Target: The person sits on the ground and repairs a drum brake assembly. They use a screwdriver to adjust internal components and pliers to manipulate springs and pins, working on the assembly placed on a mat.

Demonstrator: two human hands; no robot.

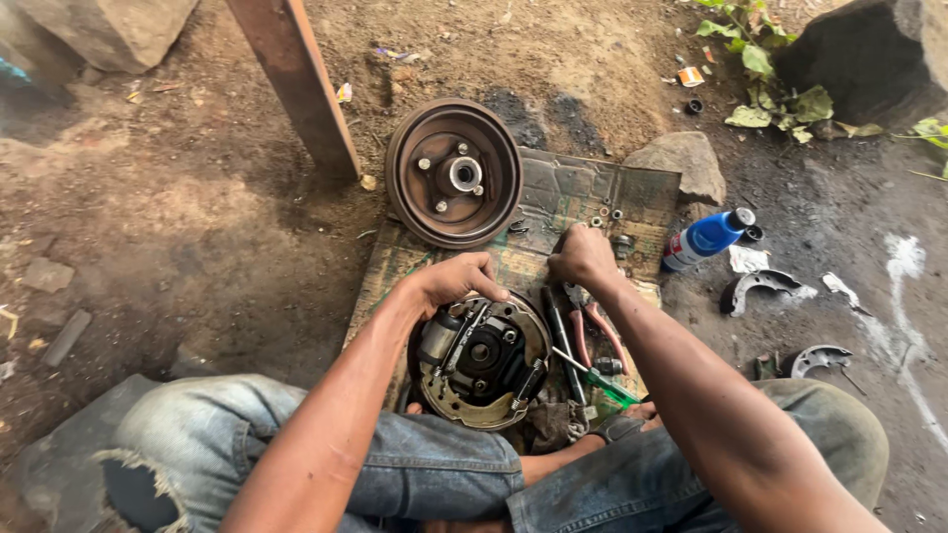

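Observation:
A round brake backing plate (481, 360) with shoes, springs and a cylinder lies between my knees on a worn mat (583, 197). My left hand (456, 278) rests on its upper rim, fingers curled over the edge. My right hand (583, 257) is closed in a fist on the mat just above the plate's right side, near small nuts and washers (604, 213); whether it holds anything is hidden. A rusty brake drum (454, 173) lies face up at the far edge of the mat.
Red-handled pliers (595, 334), a green-handled screwdriver (602, 383) and a dark tool lie right of the plate. A blue bottle (705, 238) and two loose brake shoes (762, 286) sit on the dirt at right. Rocks, a slanted post (296, 84) and plants stand beyond.

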